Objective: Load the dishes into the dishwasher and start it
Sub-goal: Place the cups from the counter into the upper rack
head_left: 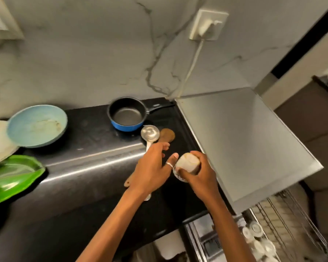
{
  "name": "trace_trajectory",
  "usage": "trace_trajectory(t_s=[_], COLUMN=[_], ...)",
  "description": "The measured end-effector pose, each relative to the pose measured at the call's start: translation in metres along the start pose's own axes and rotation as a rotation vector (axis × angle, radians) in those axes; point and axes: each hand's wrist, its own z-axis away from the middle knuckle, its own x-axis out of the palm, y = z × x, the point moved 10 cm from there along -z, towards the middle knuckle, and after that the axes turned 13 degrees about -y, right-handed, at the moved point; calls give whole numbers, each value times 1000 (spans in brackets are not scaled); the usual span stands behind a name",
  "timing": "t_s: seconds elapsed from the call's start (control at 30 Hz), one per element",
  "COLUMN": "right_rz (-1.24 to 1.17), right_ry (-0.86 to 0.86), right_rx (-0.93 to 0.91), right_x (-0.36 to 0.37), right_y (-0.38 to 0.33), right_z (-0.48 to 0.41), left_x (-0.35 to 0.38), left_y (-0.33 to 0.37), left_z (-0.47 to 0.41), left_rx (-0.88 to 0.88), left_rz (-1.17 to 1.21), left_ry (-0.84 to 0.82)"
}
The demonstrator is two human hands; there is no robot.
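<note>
Cup (pixel 187 162) in grip of right hand (pixel 199 179), ladle (pixel 150 133) in grip of left hand (pixel 150 171); bowl (pixel 36 125) w/ smears

Fig. The left forearm (pixel 110 222) and right forearm (pixel 228 225) are reaching forward from the lower edge, converging slightly. The left hand (pixel 151 167) is lying palm down, its fingers (pixel 164 146) curling over the handle of a ladle (pixel 150 133) and its ringed thumb stretching toward the right hand (pixel 199 173). The right hand is wrapping around a tilted cup (pixel 187 162), gripping it from above.
</note>
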Motion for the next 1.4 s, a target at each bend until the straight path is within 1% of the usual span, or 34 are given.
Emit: trace_trajectory(t_s=[0.1,0.17,0.23,0.3,0.37,0.47,0.57,0.63,0.7,0.8,0.87,1.0,1.17,1.3,1.4], right_rz=[-169,-264,-332,-378,-414,-430,-472,-473,-466,-379,-285,-60,189,292,379], right_ry=[216,333,428,500,562,617,635,617,589,505,430,267,78,-60,-126], right_rx=[142,240,310,366,402,454,512,549,564,580,585,515,501,600,648], right_x=[-65,-103,-131,-149,-162,-171,-177,-178,-181,-186,-188,-186,-166,-145,-130], right_y=[66,110,147,180,211,259,312,343,369,398,416,444,476,505,521], right_z=[50,90,129,163,193,225,243,246,243,223,199,133,65,40,32], left_x=[71,131,194,249,304,367,412,434,454,463,465,464,464,463,464], left_y=[38,61,80,91,99,102,101,94,87,84,83,80,80,79,79], left_z=[-8,-10,-10,-10,-12,-23,-46,-61,-71,-77,-78,-81,-82,-84,-86], left_rx=[160,270,354,393,443,494,513,512,538,577,586,556,549,551,545], left_rz=[-106,-231,-342,-444,-565,-709,-757,-797,-898,-1005,-983,-984,-976,-996,-992], left_ry=[-141,-288,-435,-558,-655,-725,-715,-710,-691,-631,-614,-575,-562,-560,-556])
